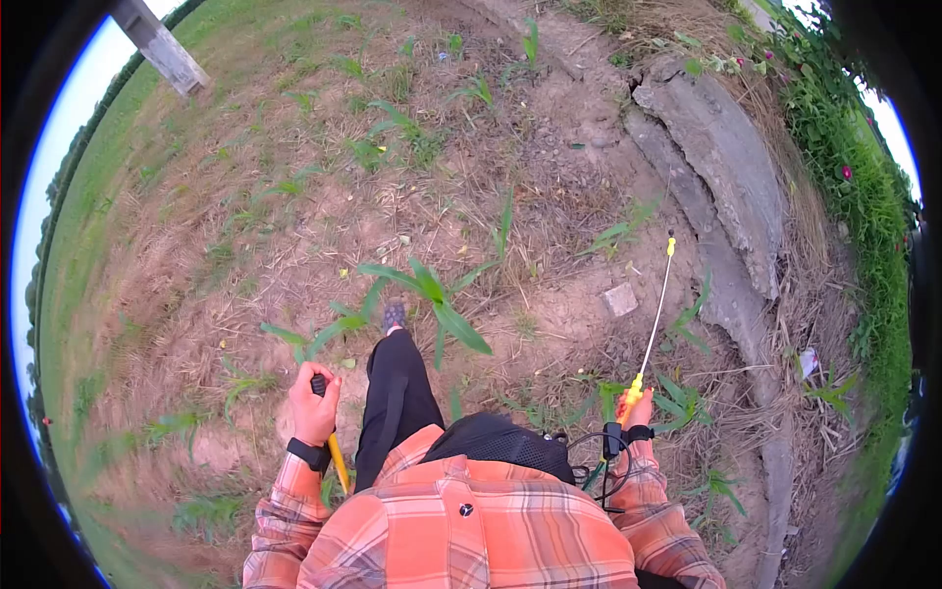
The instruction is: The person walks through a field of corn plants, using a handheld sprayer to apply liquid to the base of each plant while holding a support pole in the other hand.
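My left hand [313,404] is closed around the black grip of a yellow pump lever [337,459] at my left hip. My right hand [638,410] grips the yellow handle of a thin white spray wand [655,324]. The wand reaches forward and up to a yellow nozzle tip [671,245] over bare soil. A black hose [601,461] loops from the wand handle back toward my waist. My orange plaid sleeves, black trousers and one shoe [393,316] show below, mid-stride.
Young corn plants [432,294] and weeds dot the dry, straw-covered soil ahead. A cracked grey concrete slab [721,167] runs along the right, with a green flowering hedge [844,177] beyond. A wooden post [162,44] stands far left. A small flat stone [620,299] lies near the wand.
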The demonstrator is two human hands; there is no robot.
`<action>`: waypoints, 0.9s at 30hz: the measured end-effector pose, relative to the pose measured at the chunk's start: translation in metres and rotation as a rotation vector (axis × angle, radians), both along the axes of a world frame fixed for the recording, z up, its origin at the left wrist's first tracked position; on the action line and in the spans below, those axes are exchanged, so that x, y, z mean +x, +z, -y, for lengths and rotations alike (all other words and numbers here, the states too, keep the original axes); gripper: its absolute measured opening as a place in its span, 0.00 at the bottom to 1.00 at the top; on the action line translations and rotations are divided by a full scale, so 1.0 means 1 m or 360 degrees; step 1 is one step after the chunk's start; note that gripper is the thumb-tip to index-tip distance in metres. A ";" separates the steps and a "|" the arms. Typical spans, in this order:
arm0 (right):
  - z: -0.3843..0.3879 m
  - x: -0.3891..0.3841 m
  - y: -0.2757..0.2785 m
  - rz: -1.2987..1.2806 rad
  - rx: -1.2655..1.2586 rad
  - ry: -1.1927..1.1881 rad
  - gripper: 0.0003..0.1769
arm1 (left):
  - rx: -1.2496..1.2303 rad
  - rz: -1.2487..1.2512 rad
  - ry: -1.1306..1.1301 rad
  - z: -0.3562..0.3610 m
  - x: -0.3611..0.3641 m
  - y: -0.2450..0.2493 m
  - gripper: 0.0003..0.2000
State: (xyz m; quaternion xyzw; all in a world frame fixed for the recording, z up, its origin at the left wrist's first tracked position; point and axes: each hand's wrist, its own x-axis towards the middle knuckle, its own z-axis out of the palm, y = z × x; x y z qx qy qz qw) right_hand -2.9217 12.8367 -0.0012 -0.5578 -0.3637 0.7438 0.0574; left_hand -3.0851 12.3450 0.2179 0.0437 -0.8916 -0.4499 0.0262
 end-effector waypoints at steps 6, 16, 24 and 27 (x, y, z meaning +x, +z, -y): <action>0.015 -0.064 -0.007 0.0120 -0.0020 0.0155 0.32 | 0.0080 -0.0049 -0.0262 -0.019 -0.101 -0.034 0.06; 0.129 -0.294 -0.001 0.0331 0.0026 0.0868 0.31 | 0.0266 0.0250 -0.0322 0.014 -0.299 -0.110 0.06; 0.195 -0.449 0.031 0.0370 -0.0191 0.1733 0.33 | 0.0273 0.0294 -0.0062 0.075 -0.389 -0.073 0.06; 0.210 -0.497 0.039 0.0362 -0.0191 0.1909 0.33 | 0.0308 0.0319 0.0115 0.097 -0.396 -0.062 0.06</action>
